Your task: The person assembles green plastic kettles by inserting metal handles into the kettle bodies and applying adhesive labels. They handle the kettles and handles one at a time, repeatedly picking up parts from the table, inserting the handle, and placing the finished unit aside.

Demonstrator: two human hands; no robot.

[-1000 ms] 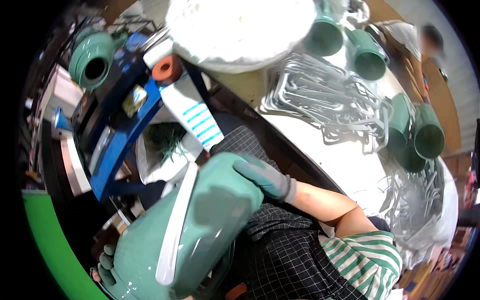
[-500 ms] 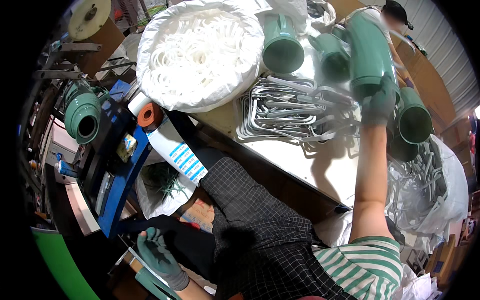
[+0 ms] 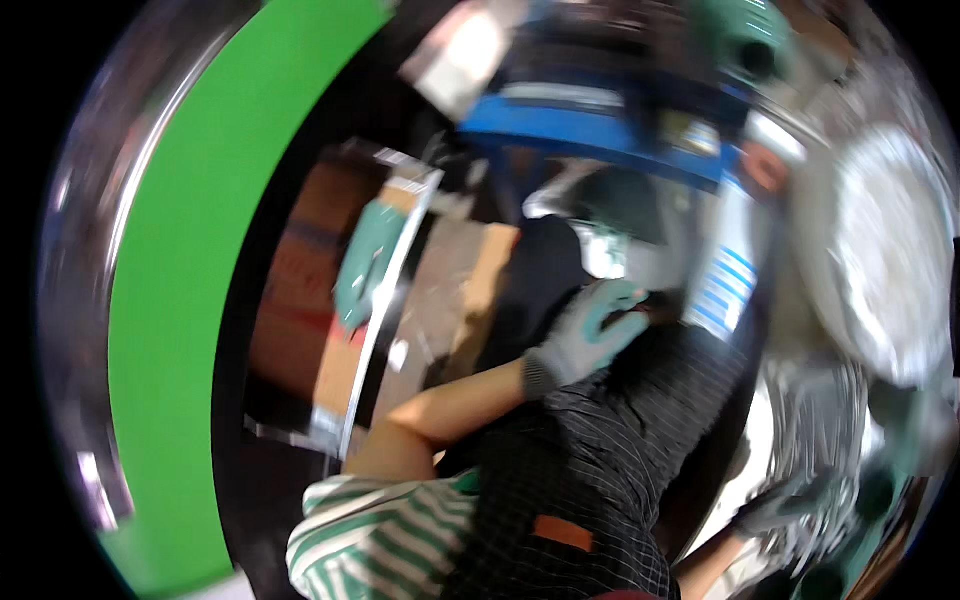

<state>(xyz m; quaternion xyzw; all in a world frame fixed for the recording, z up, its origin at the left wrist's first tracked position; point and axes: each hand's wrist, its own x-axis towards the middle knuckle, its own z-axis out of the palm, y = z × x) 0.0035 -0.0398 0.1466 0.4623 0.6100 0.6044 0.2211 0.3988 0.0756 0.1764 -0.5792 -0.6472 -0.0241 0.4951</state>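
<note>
Blur softens much of the view, most of all toward the rim. The left grip [image 3: 592,335] — a pale, green-fingered glove — hovers over the lap, thumb and fingers parted in a loose curl, and nothing shows between them. Beside it runs the dark checked cloth [image 3: 560,470] of the person's clothing, with a brown patch [image 3: 563,533] lower down. The right grip [image 3: 790,505] reaches out over the desk [image 3: 763,415] at lower right; its fingers are too smeared to tell how far apart they stand, or whether they have hold of anything. It is at the edge of the grey bent handles [image 3: 815,420], which lie piled on that desk, and near the green containers [image 3: 878,492] farther right.

Above the handles sits a large white sack [image 3: 895,250] with pale contents. A white strip [image 3: 722,290] with blue bars hangs down toward the knee, just below an orange roll [image 3: 765,167] — itself near the end of a blue frame [image 3: 600,130]. A green vessel [image 3: 745,40] with a dark mouth stands at the top. To the left, a rounded green piece [image 3: 365,265] lies among brown cardboard [image 3: 300,290], beside a bright green surface [image 3: 200,250].
</note>
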